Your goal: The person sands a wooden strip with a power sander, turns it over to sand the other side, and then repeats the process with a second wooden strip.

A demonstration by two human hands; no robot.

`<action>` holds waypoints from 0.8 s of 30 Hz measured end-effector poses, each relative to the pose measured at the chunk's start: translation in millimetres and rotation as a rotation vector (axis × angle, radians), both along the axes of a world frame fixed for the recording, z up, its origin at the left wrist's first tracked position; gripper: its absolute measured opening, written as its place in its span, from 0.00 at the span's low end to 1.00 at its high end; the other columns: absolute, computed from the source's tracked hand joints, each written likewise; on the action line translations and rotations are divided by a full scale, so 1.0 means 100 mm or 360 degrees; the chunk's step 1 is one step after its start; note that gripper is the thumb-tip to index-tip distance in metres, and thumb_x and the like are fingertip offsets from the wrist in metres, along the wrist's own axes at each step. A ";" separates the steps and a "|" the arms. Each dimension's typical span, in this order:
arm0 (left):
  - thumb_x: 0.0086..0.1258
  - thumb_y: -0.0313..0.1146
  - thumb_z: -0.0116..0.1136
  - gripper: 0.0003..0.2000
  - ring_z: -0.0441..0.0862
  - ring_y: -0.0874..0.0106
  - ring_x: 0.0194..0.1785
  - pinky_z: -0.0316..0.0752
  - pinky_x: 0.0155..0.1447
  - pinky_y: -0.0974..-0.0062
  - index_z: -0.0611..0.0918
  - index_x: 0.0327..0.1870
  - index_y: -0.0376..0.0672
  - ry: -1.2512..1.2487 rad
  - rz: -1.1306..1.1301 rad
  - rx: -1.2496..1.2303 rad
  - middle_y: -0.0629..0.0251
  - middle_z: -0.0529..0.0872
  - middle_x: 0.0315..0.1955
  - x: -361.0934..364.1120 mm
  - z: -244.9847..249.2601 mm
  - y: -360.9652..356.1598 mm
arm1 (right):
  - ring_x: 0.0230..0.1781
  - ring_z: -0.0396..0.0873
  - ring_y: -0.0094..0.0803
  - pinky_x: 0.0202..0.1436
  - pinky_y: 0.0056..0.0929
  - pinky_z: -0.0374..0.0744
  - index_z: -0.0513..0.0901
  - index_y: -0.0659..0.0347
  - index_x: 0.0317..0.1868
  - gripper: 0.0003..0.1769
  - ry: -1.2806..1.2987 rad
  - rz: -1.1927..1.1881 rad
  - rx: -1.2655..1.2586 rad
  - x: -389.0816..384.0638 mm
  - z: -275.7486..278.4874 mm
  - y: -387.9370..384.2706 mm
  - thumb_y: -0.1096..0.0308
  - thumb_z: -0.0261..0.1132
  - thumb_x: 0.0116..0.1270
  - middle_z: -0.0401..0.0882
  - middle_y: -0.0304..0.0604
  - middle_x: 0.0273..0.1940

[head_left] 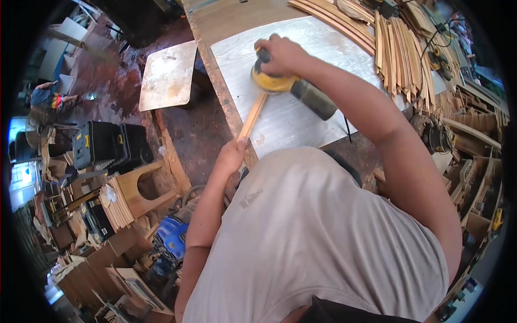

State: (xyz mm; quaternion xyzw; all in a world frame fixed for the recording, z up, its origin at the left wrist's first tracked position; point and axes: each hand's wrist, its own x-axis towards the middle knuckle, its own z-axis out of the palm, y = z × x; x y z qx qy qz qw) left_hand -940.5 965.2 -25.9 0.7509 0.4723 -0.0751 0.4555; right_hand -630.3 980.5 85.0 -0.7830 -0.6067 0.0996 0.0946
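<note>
My right hand (283, 55) is wrapped over the top of a yellow and black orbital sander (274, 82), which has a dark dust canister (314, 100) at its side. The sander rests over the far end of a narrow wooden strip (252, 117), hiding that end. The strip's near end is gripped in my left hand (232, 154), close to the table's edge. Beneath both lies a pale, scuffed board (301, 43) on the workbench (212, 59).
Several wooden strips (401, 59) are piled at the right of the bench. A square-topped stool (168, 75) stands to the left. Black tool cases (97, 144), a blue machine (173, 237) and wood offcuts crowd the left side. Another person (46, 97) is far left.
</note>
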 end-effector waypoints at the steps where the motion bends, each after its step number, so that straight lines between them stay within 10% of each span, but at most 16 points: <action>1: 0.81 0.52 0.44 0.27 0.81 0.38 0.51 0.74 0.54 0.50 0.83 0.45 0.31 -0.0053 -0.0081 0.0037 0.33 0.84 0.40 -0.02 0.02 -0.01 | 0.56 0.80 0.54 0.59 0.47 0.82 0.78 0.39 0.64 0.34 -0.0046 -0.0033 -0.0004 0.07 0.00 0.09 0.49 0.73 0.54 0.77 0.54 0.57; 24: 0.81 0.51 0.42 0.26 0.82 0.39 0.50 0.74 0.54 0.49 0.82 0.47 0.31 -0.0036 -0.0182 -0.0041 0.35 0.84 0.39 0.13 0.09 -0.23 | 0.53 0.81 0.53 0.55 0.46 0.83 0.79 0.41 0.59 0.29 -0.0094 0.0217 -0.0039 -0.25 0.10 -0.06 0.56 0.71 0.54 0.78 0.51 0.53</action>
